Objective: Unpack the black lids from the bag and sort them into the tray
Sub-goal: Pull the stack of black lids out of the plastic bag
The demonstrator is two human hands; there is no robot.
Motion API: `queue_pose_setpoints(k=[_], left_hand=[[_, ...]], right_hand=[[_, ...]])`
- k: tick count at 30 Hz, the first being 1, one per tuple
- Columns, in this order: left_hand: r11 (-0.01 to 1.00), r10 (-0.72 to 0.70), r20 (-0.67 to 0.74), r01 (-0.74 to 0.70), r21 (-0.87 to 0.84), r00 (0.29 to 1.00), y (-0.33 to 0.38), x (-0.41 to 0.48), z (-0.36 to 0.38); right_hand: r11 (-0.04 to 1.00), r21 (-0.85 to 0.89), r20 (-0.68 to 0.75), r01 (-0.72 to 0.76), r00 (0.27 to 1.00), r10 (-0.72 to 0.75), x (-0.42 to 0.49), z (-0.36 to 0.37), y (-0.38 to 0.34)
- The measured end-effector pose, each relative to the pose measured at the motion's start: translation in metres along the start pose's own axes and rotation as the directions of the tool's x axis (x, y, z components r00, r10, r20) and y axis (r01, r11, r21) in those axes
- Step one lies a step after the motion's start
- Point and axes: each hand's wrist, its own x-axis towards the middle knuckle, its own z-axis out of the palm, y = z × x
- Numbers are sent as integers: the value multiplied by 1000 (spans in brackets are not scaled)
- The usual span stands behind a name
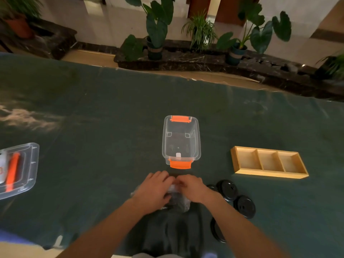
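Head view. Lower centre: left hand (154, 190) and right hand (191, 188) meet over a clear plastic bag (178, 201) on the green cloth (93, 127); fingers of both pinch the bag's top edge. Dark contents show through the film, probably lids. Loose black lids (244, 206) lie just right of the right forearm, one partly hidden beneath it. Wooden tray (269, 174), right of centre, three compartments, nothing in them. Clear bin with orange latches (181, 140) sits just above the hands. Judgement: bag is thin, soft, slippery, so hold at the mouth; lids look stiff, light, smooth discs, best taken by the rim.
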Motion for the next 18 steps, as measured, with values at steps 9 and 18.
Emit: queue_pose_setpoints(k=[9,18], left_hand=[[950,-124,86,143,-279,989,0,15,-24],[933,-4,166,64,-355,986,-3,28,-43]], right_hand=[[905,-392,-136,166,962,-235,-21,-4,-9],[996,-82,23,41,999,-39,-6,-30,-12]])
